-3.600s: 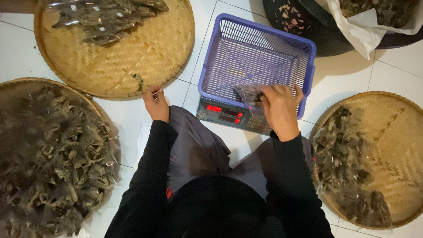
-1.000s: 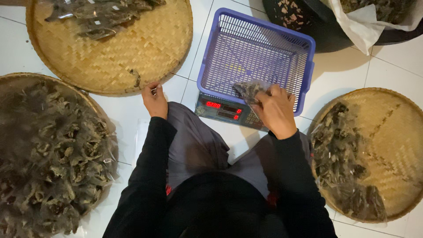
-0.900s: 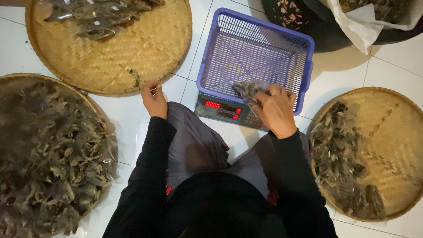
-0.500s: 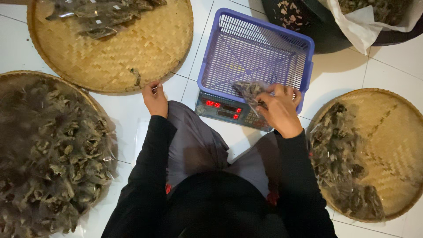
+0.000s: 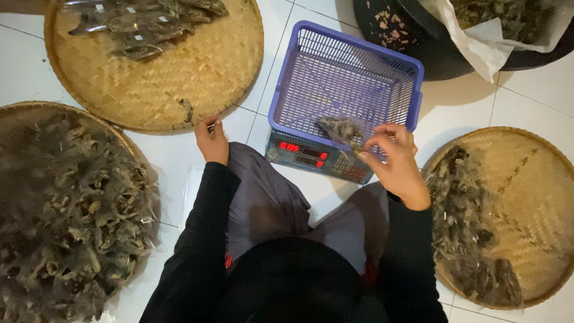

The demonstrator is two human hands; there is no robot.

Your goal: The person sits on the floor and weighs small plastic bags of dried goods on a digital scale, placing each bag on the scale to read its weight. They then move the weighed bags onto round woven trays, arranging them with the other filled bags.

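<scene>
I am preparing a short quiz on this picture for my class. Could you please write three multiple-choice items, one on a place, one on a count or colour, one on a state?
1. Where does the purple basket sit?
A. on the digital scale
B. on a woven tray
C. on the person's lap

2. How many round woven trays are in view?
A. one
B. two
C. three

3. What is the right hand doing?
A. resting flat on the floor
B. holding a small clear bag of dried pieces at the basket's near edge
C. pressing the scale's keys

Answers:
1 A, the scale's red display shows just under the basket's near rim.
2 C, one at top left, one at left, one at right.
3 B, fingers pinch the bag.
</scene>
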